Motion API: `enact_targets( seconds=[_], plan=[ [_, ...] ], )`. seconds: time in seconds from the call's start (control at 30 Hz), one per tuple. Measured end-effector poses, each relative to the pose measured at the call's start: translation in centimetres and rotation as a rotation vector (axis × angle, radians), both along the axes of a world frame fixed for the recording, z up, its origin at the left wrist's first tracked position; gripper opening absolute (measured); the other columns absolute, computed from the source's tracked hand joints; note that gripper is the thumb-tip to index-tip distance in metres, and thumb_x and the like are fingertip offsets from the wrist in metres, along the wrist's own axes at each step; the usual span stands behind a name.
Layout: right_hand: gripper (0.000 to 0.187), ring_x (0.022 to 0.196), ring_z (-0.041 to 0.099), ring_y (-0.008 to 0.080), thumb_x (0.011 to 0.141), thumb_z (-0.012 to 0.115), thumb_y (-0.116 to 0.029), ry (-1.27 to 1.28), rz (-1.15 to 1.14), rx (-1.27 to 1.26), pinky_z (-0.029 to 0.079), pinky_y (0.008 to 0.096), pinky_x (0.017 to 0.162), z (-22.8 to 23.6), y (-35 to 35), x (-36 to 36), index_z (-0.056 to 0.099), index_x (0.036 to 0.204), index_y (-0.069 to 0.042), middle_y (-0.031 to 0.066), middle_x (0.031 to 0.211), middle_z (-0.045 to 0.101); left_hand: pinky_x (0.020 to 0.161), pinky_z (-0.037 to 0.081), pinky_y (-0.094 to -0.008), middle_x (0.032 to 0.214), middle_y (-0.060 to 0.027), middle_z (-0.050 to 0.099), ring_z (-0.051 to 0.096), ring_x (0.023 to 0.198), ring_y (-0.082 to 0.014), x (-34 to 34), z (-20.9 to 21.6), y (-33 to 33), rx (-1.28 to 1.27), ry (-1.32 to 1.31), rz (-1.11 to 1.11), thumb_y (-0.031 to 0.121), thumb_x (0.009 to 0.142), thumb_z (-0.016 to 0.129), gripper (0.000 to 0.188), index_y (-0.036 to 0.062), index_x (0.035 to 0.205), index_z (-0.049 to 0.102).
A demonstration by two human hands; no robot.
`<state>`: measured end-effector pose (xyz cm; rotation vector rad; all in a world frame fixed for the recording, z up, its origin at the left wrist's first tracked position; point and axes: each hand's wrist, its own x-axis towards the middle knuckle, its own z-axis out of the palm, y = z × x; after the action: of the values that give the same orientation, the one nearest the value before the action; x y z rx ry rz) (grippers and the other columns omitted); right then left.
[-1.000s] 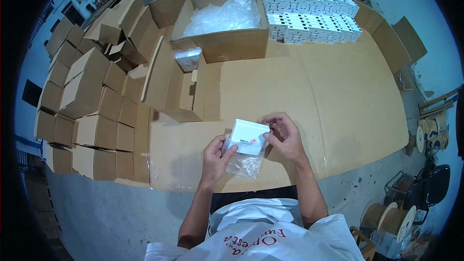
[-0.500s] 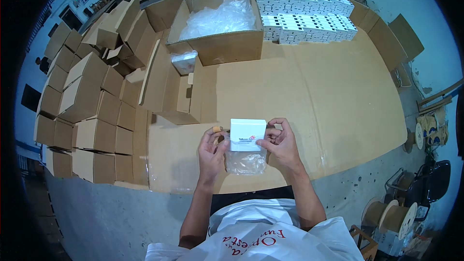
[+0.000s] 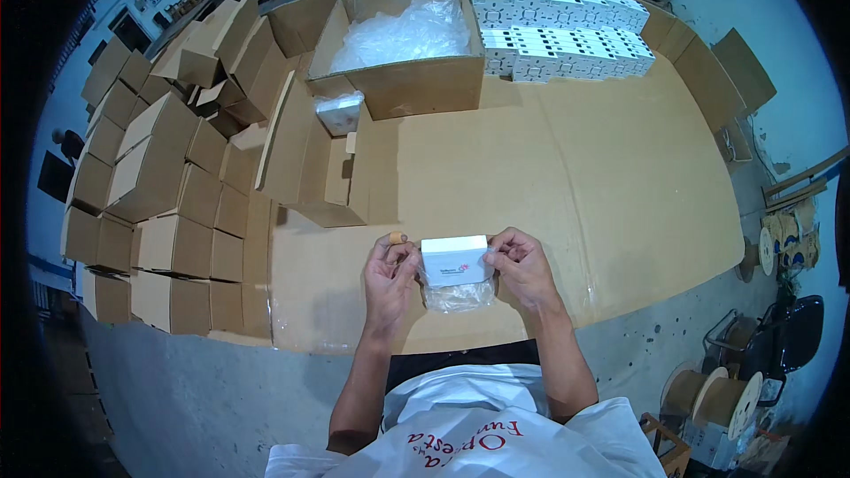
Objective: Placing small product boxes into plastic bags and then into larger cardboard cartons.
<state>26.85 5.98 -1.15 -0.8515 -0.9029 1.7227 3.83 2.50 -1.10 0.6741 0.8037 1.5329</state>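
A small white box (image 3: 454, 257) with a little red logo sits at the mouth of a clear plastic bag (image 3: 460, 298), just above the cardboard-covered table in front of me. The bag's loose, crumpled part hangs on my side of the box. My left hand (image 3: 388, 281), with a tan band round one fingertip, pinches the bag's edge beside the box's left side. On the other side, my right hand (image 3: 524, 270) has thumb and forefinger closed on the bag's edge at the box's right corner. How far the bag covers the box is hard to see.
An open carton (image 3: 421, 88) of clear plastic bags stands at the back. Left of it, a smaller open carton (image 3: 332, 186) holds a bagged white box (image 3: 339, 113). Rows of white boxes (image 3: 567, 53) fill the back right. Brown cartons (image 3: 173, 204) are stacked along the left edge.
The white box has come slightly toward me and tilted, showing more of its top side. My right thumb has moved off the box's face to the bag's right edge.
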Motion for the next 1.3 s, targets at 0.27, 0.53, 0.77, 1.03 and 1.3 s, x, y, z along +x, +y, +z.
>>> enact_targets(
  seconds=[0.27, 0.53, 0.77, 1.03, 1.3],
  plan=[
    [0.012, 0.112, 0.064, 0.0193, 0.086, 0.075, 0.002, 0.190, 0.038, 0.159, 0.049, 0.0323, 0.099, 2.0, 0.1, -0.4, 0.067, 0.092, -0.005, 0.0209, 0.125, 0.068, 0.098, 0.049, -0.0321, 0.101, -0.0037, 0.068, 0.063, 0.106, -0.0160, 0.6, 1.9, -0.1, 0.150, -0.023, 0.035, -0.005, 0.094, 0.067, 0.032, 0.0046, 0.121, 0.055],
    [0.013, 0.104, 0.065, 0.0215, 0.082, 0.075, 0.007, 0.142, 0.007, 0.325, 0.054, 0.0345, 0.091, 2.2, -0.5, -0.4, 0.069, 0.088, -0.003, 0.0186, 0.119, 0.067, 0.084, 0.055, -0.0306, 0.100, -0.0115, 0.065, 0.065, 0.095, -0.0157, -0.3, 1.9, -0.8, 0.252, 0.033, 0.100, -0.006, 0.090, 0.072, 0.019, 0.0033, 0.102, 0.060],
    [0.013, 0.094, 0.064, 0.0141, 0.085, 0.074, 0.006, 0.117, -0.013, 0.278, 0.053, 0.0253, 0.078, 1.3, -0.3, -1.1, 0.067, 0.092, -0.003, 0.0136, 0.112, 0.069, 0.085, 0.055, -0.0307, 0.098, -0.0100, 0.066, 0.067, 0.093, -0.0182, 0.3, 1.6, 0.0, 0.205, 0.019, 0.109, -0.009, 0.092, 0.067, 0.017, 0.0025, 0.102, 0.062],
    [0.014, 0.105, 0.065, 0.0155, 0.090, 0.067, 0.009, -0.151, -0.077, 0.207, 0.053, 0.0315, 0.093, 1.8, -0.5, -1.8, 0.064, 0.098, -0.002, 0.0145, 0.116, 0.070, 0.081, 0.056, -0.0277, 0.107, -0.0092, 0.069, 0.068, 0.097, -0.0169, 0.0, 0.5, -0.2, 0.076, 0.320, 0.100, -0.006, 0.091, 0.071, 0.026, -0.0007, 0.114, 0.063],
    [0.013, 0.111, 0.061, 0.0182, 0.089, 0.069, 0.007, -0.060, 0.003, 0.405, 0.051, 0.0329, 0.097, 2.0, -0.2, -1.2, 0.064, 0.096, -0.002, 0.0186, 0.133, 0.060, 0.084, 0.057, -0.0275, 0.121, -0.0113, 0.061, 0.063, 0.106, -0.0172, -0.3, 2.2, 0.3, 0.125, 0.779, -0.171, -0.013, 0.081, 0.075, 0.041, -0.0032, 0.120, 0.065]
  ],
)
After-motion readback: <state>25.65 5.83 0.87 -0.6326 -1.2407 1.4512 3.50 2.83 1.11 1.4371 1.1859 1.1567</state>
